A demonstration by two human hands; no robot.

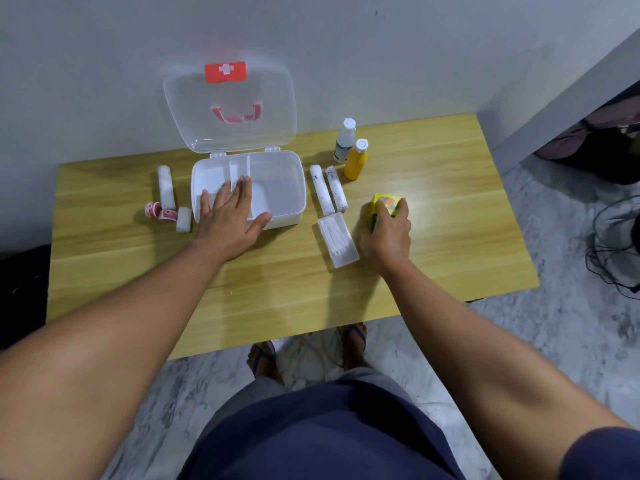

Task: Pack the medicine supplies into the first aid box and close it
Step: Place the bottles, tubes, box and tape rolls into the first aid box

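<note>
The left hand (230, 216) lies flat and spread on the open box (277, 188); the right hand (388, 233) clasps the yellow packet (386, 203) on the table (450, 237). Lift it straight, then set it flat in 1 empty compartment.

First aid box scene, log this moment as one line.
box: open, empty | left hand: flat on box | right hand: gripping yellow packet | stage: packing starts

Both arms reach forward; left hand (231, 216) lies flat with fingers spread, right hand (387, 233) curled in a grasp.
</note>
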